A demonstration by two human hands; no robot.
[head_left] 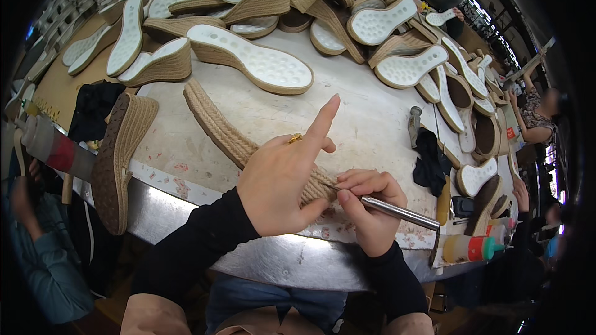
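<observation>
A rope-braided wedge sole [217, 121] lies on its side on the table, its braided edge facing up. My left hand [279, 180] is wrapped over it, thumb on the near side and index finger stretched out; some of its fingers are hidden. A gold ring sits on this hand. In my right hand [375, 205] is a slim awl-like tool [403, 213] with a shiny metal handle. Its thin tip meets the braid close to my left thumb, though the exact contact is too small to make out.
Many wedge soles with white dimpled tops [251, 62] are heaped across the far side. A brown-bottomed wedge [115, 161] stands left, near a bottle [56, 149]. Right are a hammer [414, 123], black cloth [431, 161] and a green-capped glue bottle [472, 248]. Other people work around.
</observation>
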